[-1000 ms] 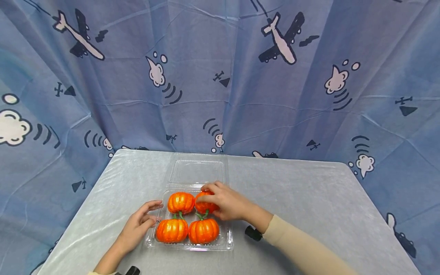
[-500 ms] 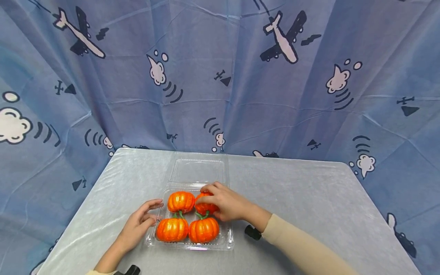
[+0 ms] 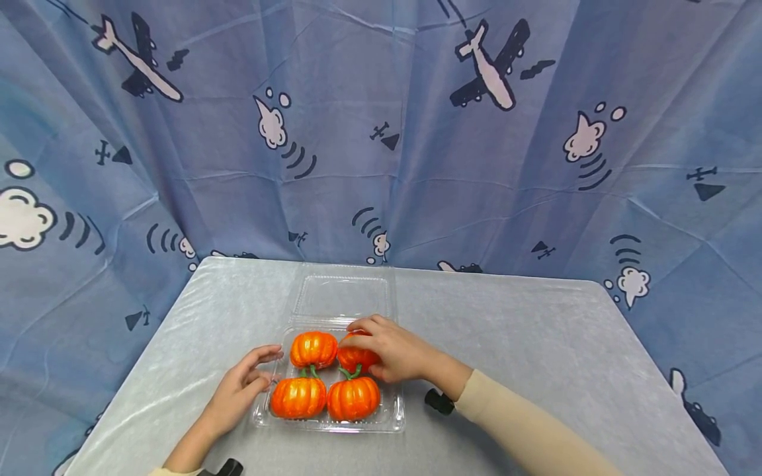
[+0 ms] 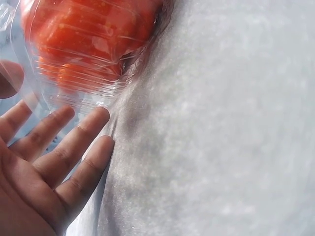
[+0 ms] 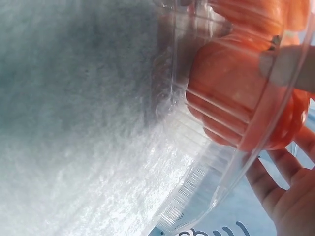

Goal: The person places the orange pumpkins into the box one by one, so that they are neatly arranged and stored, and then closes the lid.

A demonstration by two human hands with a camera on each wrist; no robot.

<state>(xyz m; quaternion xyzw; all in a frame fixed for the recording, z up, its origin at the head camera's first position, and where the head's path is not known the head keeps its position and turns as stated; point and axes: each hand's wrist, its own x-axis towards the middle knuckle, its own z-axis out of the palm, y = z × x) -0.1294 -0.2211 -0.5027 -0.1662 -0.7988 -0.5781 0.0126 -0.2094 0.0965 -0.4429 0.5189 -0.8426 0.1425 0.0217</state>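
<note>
Several small orange pumpkins with green stems sit in two rows in a clear plastic clamshell box (image 3: pixel 333 428). My right hand (image 3: pixel 395 354) grips the back right pumpkin (image 3: pixel 356 363), fingers over its top and thumb on its near side; in the right wrist view this pumpkin (image 5: pixel 226 91) shows through the box wall. The back left pumpkin (image 3: pixel 313 350), front left pumpkin (image 3: pixel 298 398) and front right pumpkin (image 3: pixel 354 398) are untouched. At the box's left side is my left hand (image 3: pixel 238 390); in the left wrist view its extended fingers (image 4: pixel 74 152) are at the ribbed wall, contact unclear.
The box's clear lid (image 3: pixel 342 297) lies folded back on the table, behind the pumpkins. Grey cloth covers the table (image 3: pixel 512 344). A blue curtain (image 3: pixel 357 132) printed with planes hangs behind it. A black wrist camera (image 3: pixel 439 401) sits below the right wrist.
The right hand stays on the back right pumpkin, which has shifted very slightly under the fingers. The left hand and the box look the same.
</note>
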